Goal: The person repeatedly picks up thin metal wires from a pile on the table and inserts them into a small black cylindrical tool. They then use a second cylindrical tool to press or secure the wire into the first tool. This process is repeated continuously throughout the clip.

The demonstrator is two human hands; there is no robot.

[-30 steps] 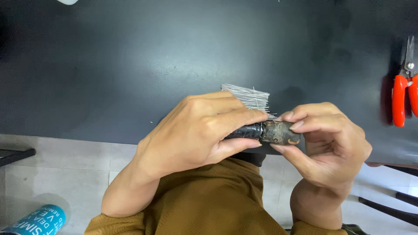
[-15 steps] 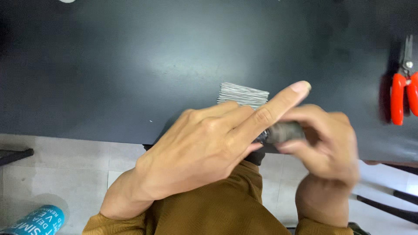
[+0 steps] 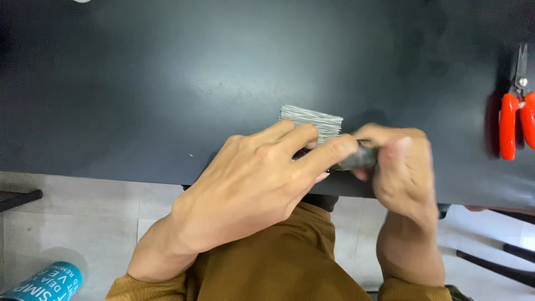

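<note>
A wide, dark, matte surface (image 3: 167, 83) fills most of the view, its near edge running above a pale tiled floor (image 3: 83, 200). At that near edge, both of the person's hands meet over a small dark, stubby object (image 3: 361, 160). The left hand (image 3: 251, 189) lies across it from the left, fingers (image 3: 329, 151) stretched over the top; the right hand (image 3: 404, 167) wraps its other end. Both hands are closed on the dark object, though how firmly I cannot tell, since the fingers hide most of it.

Just beyond the left fingertips sits a flat bundle of thin silvery wires (image 3: 312, 120), resting on the surface and seemingly touching the dark object, though the join is hidden.

The dark object's long axis runs left to right, roughly parallel to the surface's edge; which end is its front is not visible. The silvery strands lie roughly along that same line.

The piece sits right at the edge, so a slipping grip might drop it to the floor, and the thin strands could bend or splay under pressing fingers.

Red-handled snips (image 3: 515, 108) lie well apart at the far right; a teal can (image 3: 42, 284) sits on the floor.
</note>
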